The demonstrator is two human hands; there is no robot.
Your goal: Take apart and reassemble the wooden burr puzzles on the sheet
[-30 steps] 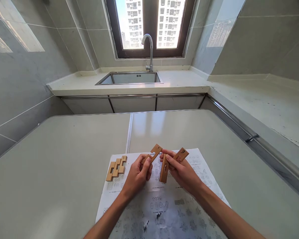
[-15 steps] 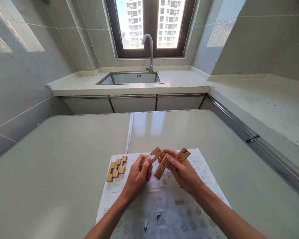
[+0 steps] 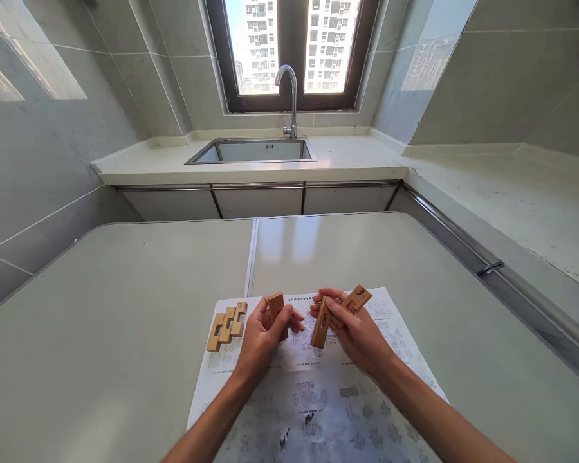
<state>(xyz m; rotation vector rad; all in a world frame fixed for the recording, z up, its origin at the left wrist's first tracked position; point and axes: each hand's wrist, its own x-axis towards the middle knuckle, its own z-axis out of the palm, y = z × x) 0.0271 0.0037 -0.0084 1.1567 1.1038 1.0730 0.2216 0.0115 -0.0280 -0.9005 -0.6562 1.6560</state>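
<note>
My left hand (image 3: 265, 334) is closed around one notched wooden puzzle bar (image 3: 276, 306), held nearly upright above a printed instruction sheet (image 3: 318, 399). My right hand (image 3: 354, 331) grips two wooden bars: one (image 3: 321, 323) hangs down from the fingers, the other (image 3: 357, 299) points up and to the right. The two hands are a little apart. Several more wooden pieces (image 3: 226, 323) lie together on the sheet's upper left corner, just left of my left hand.
The sheet lies on a pale table (image 3: 125, 308) with a seam down its middle. Beyond it stand a counter with a steel sink (image 3: 251, 152) and a tap (image 3: 289, 96) under a window. A second counter (image 3: 511, 193) runs along the right wall.
My left hand has turned its bar from slanting toward the right hand to nearly upright and drawn it left. The right hand's hanging bar has swung back toward vertical. The hands have parted slightly.
</note>
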